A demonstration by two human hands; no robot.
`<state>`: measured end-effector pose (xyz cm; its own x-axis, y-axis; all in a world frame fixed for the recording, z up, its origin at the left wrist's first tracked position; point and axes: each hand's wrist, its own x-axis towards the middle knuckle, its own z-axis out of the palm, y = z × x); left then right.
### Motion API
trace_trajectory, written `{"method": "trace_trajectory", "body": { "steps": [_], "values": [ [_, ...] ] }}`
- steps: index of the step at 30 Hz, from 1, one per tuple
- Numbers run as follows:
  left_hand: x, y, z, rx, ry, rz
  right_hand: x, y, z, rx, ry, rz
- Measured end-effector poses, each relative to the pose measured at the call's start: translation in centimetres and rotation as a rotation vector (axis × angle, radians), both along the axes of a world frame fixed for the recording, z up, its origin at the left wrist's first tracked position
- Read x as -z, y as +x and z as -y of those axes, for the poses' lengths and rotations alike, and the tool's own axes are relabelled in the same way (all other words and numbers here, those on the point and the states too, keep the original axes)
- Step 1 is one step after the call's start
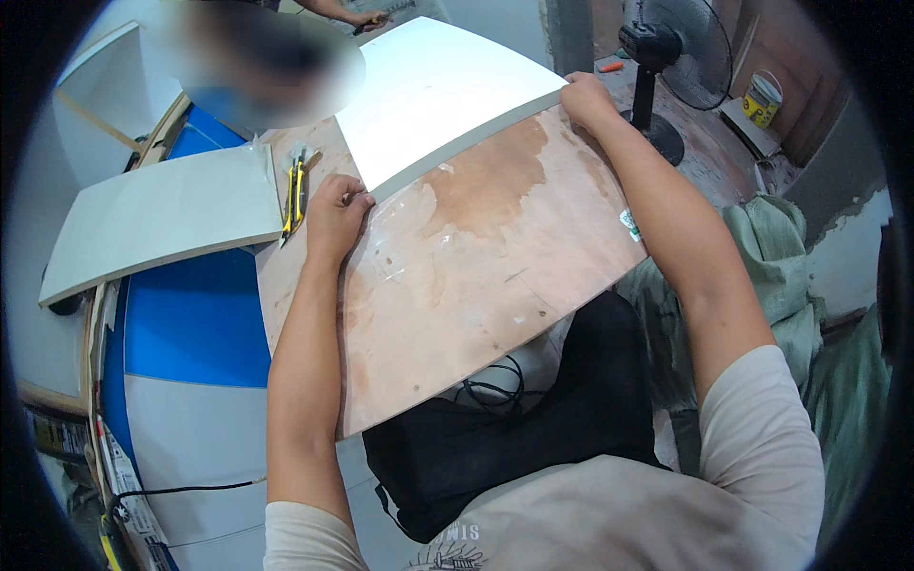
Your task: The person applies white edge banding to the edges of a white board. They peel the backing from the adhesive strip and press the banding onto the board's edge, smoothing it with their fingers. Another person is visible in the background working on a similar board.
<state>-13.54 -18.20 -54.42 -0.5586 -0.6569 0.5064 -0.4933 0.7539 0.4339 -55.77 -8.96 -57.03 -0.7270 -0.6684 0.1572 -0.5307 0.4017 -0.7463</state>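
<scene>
A thick white panel [447,86] lies on a stained plywood board [457,285] in front of me. At the panel's near left corner is my left hand [338,211], its fingers curled and pinching the corner. My right hand [587,99] is closed round the near right corner, with some fingertips hidden by the panel. Just left of my left hand, yellow and black utility knives [294,195] lie on the plywood. A clear plastic scrap [388,268] lies on its bare, near part.
A second pale panel [162,214] lies at the left, above a blue sheet [200,314]. Beyond the work, another person's hand [369,19] holds a dark tool. A black fan [657,86] and yellow bucket [762,100] stand far right; green sacks [771,257] are nearer.
</scene>
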Motion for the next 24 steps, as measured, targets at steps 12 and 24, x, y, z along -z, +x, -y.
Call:
{"method": "trace_trajectory", "body": {
  "steps": [12,24],
  "values": [
    [-0.5,0.1,-0.6,-0.1,0.168,0.012,0.3,0.0,0.3,-0.002,-0.078,0.099],
    [0.4,0.2,0.0,-0.005,0.179,-0.1,0.8,-0.6,0.1,-0.055,-0.129,0.015]
  ]
}}
